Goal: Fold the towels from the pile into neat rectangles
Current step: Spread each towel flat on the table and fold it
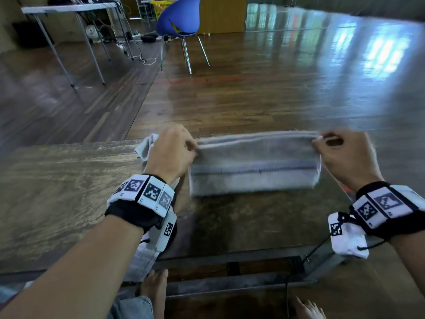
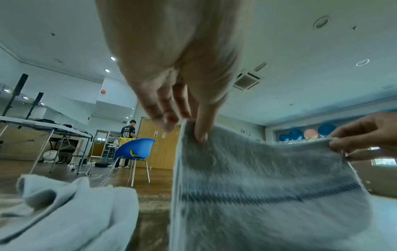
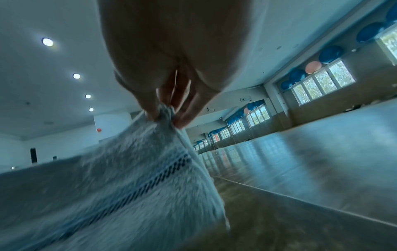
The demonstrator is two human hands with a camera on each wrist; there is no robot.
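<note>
A grey towel point(image 1: 253, 162) with a dark zigzag stripe hangs folded double above the wooden table point(image 1: 57, 192), stretched between both hands. My left hand point(image 1: 174, 148) pinches its upper left corner, thumb on the near face point(image 2: 200, 134). My right hand point(image 1: 340, 153) pinches the upper right corner point(image 3: 165, 113). The towel's lower edge hangs just above the tabletop. A second, pale towel point(image 1: 146, 148) lies crumpled on the table behind my left hand, and shows bunched up in the left wrist view point(image 2: 64, 212).
Another pale cloth point(image 1: 142, 261) hangs over the table's near edge under my left wrist. A blue chair point(image 1: 181, 19) stands on the wooden floor beyond the table, and a folding table point(image 1: 69, 10) at far left. A person stands far off by a door point(image 2: 127, 131).
</note>
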